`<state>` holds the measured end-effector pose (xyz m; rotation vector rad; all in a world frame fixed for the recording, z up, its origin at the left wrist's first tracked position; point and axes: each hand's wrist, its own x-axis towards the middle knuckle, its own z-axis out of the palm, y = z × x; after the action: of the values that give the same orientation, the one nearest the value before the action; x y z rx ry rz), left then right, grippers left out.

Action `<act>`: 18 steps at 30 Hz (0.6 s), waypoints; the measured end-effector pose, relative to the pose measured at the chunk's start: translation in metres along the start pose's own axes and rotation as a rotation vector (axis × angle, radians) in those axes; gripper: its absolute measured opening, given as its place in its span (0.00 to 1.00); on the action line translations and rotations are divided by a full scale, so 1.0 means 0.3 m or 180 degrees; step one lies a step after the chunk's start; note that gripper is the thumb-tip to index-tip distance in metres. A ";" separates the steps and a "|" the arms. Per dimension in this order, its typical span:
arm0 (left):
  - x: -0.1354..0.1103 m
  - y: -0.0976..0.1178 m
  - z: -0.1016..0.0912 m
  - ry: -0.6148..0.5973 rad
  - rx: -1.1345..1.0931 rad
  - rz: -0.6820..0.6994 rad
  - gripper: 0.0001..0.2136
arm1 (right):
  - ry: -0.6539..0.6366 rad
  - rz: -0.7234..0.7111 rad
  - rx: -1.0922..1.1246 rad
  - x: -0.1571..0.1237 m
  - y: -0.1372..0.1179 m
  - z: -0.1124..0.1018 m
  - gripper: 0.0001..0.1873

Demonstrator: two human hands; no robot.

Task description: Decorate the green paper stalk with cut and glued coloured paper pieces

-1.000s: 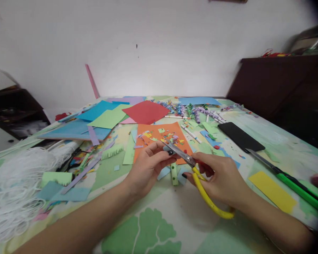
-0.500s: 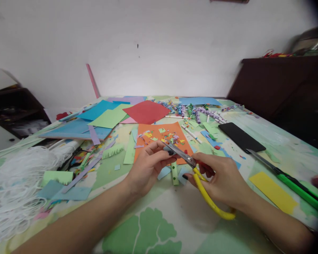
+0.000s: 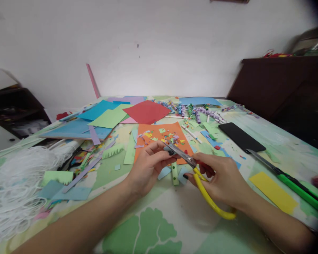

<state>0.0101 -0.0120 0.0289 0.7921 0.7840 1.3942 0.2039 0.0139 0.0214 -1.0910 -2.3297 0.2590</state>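
My right hand [image 3: 222, 176] grips a pair of scissors [image 3: 210, 201] by its yellow handles, the blades pointing up and left. The blades look nearly closed and lie at the fingertips of my left hand [image 3: 148, 165]. Between that thumb and fingers is pinched a small blue piece of paper [image 3: 167, 148], mostly hidden by the fingers and blades. Beneath both hands lies an orange sheet [image 3: 143, 150] strewn with tiny paper scraps. A green strip with dark dots [image 3: 174, 174] rests just below the blades.
White cord [image 3: 18, 187] heaps at the left. Coloured sheets, including a red one [image 3: 147, 111], lie at the back beside fringed paper curls [image 3: 198, 113]. Toward the right are a black phone [image 3: 241, 137], green-handled scissors [image 3: 294, 187] and a yellow paper piece [image 3: 272, 192].
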 end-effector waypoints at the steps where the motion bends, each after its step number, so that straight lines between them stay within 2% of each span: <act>1: 0.000 0.001 0.001 0.0016 -0.0007 -0.0005 0.04 | 0.0002 -0.0012 0.0000 -0.001 0.000 0.000 0.14; 18: -0.002 0.008 -0.005 0.0009 -0.0070 0.0052 0.04 | 0.0113 -0.0123 -0.0076 -0.006 0.004 -0.013 0.11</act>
<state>0.0076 -0.0124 0.0300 0.7811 0.7647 1.4167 0.2078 0.0133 0.0236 -1.0525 -2.3251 0.1963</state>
